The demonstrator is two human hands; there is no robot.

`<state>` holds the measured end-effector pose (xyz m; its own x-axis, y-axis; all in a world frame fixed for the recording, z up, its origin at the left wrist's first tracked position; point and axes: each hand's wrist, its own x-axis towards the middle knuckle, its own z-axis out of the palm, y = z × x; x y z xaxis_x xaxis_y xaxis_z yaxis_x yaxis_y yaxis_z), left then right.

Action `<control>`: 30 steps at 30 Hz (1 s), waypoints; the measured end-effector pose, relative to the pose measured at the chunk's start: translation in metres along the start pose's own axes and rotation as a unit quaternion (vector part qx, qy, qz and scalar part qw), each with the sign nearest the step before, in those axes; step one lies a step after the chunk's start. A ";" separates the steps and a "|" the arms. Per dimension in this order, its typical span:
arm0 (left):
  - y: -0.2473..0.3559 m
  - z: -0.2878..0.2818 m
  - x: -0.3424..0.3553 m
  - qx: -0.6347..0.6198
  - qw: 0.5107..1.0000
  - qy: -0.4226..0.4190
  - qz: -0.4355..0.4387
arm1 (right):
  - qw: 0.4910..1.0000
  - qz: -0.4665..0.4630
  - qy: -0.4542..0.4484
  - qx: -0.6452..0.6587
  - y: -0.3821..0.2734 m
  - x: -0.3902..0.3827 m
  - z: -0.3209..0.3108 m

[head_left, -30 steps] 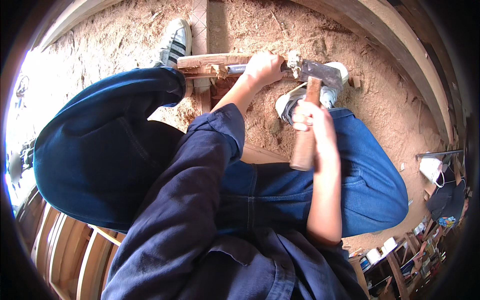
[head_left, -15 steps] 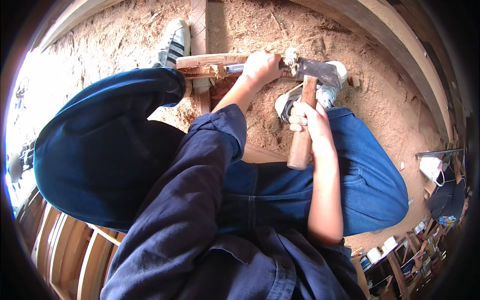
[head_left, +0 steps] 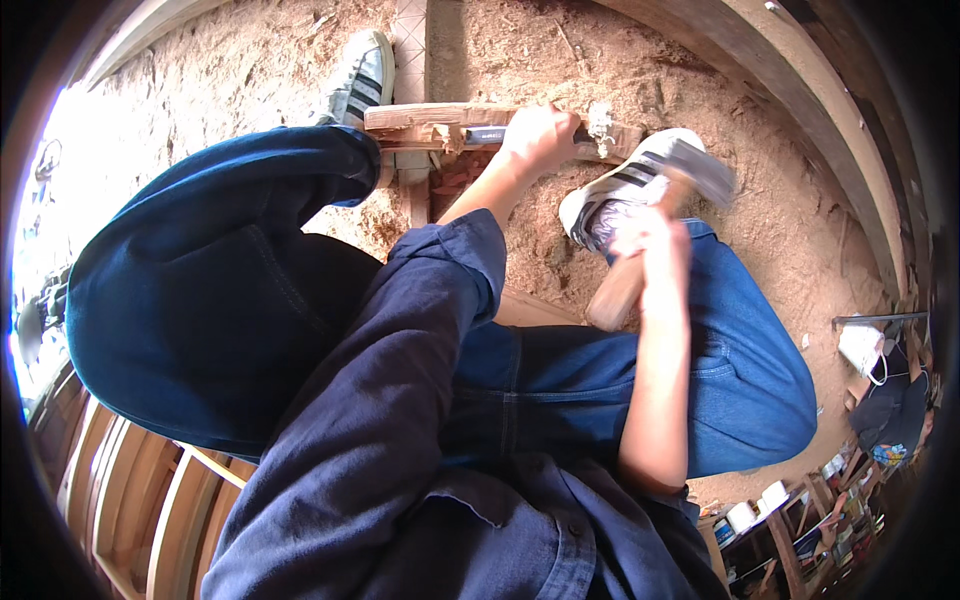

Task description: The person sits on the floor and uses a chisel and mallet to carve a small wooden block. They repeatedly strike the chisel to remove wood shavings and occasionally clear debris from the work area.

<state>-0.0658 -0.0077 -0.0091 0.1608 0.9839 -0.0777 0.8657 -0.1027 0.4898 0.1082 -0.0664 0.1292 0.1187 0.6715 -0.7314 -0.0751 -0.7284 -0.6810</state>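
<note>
My left hand is closed round a chisel, laid nearly flat along a wooden piece. The chisel's metal blade points left, toward curled wood shavings. A pale, frayed end sticks out just right of that fist; most of the handle is hidden by my fingers. In my right hand is a hammer with a wooden handle, its dark metal head smeared by motion. The head hangs over my right shoe, apart from the chisel's end.
The wooden piece rests across a scored beam on a floor strewn with sawdust. My left shoe stands beside the beam. Curved timbers run along the right. A shelf of tools and cups is at lower right.
The hammer has swung right, away from the chisel's frayed end, its head now tilted over the shoe. My left hand keeps its grip on the chisel; the view has shifted slightly.
</note>
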 end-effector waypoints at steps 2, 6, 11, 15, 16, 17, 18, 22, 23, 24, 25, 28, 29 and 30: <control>0.007 -0.003 0.000 -0.022 1.000 0.002 -0.009 | 0.987 0.078 -0.122 0.063 0.006 -0.007 0.013; 0.001 -0.002 -0.001 0.035 0.999 -0.003 -0.011 | 0.962 0.108 -0.195 0.161 -0.011 0.000 -0.001; 0.003 0.008 -0.006 0.009 1.000 0.017 -0.010 | 0.955 0.109 -0.144 0.236 -0.004 0.007 -0.018; -0.001 0.027 -0.021 0.020 0.992 0.118 0.038 | 0.935 0.136 -0.143 0.295 -0.003 0.009 -0.027; 0.002 0.029 -0.023 0.028 0.994 0.103 0.033 | 0.942 0.129 -0.132 0.280 -0.005 0.006 -0.024; 0.003 0.029 -0.024 0.036 0.995 0.089 0.029 | 0.949 0.122 -0.120 0.266 -0.006 0.004 -0.021; 0.006 0.026 -0.023 0.036 0.995 0.082 0.038 | 0.943 0.128 -0.135 0.276 -0.007 0.003 -0.020; 0.000 0.015 -0.016 0.010 0.995 0.065 0.068 | 0.947 0.147 -0.149 0.243 -0.013 -0.001 -0.007; -0.001 0.017 -0.016 0.011 0.996 0.060 0.069 | 0.954 0.150 -0.141 0.216 -0.013 -0.003 -0.004; -0.002 0.018 -0.016 0.014 0.996 0.055 0.070 | 0.953 0.149 -0.152 0.217 -0.013 -0.004 -0.005; -0.003 0.019 -0.016 0.016 0.996 0.050 0.070 | 0.951 0.153 -0.158 0.219 -0.012 -0.003 -0.005; -0.004 0.019 -0.018 0.039 0.998 0.004 0.046 | 0.946 0.160 -0.158 0.233 -0.010 -0.002 -0.008; -0.003 0.020 -0.018 0.031 0.998 0.010 0.056 | 0.945 0.163 -0.148 0.242 -0.009 -0.001 -0.011; -0.004 0.019 -0.020 0.027 0.997 0.016 0.064 | 0.943 0.167 -0.144 0.250 -0.008 -0.001 -0.011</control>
<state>-0.0637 -0.0294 -0.0264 0.2568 0.9664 0.0104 0.8638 -0.2343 0.4461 0.1195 -0.0622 0.1359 -0.2625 0.4769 -0.8388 -0.5270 -0.7990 -0.2894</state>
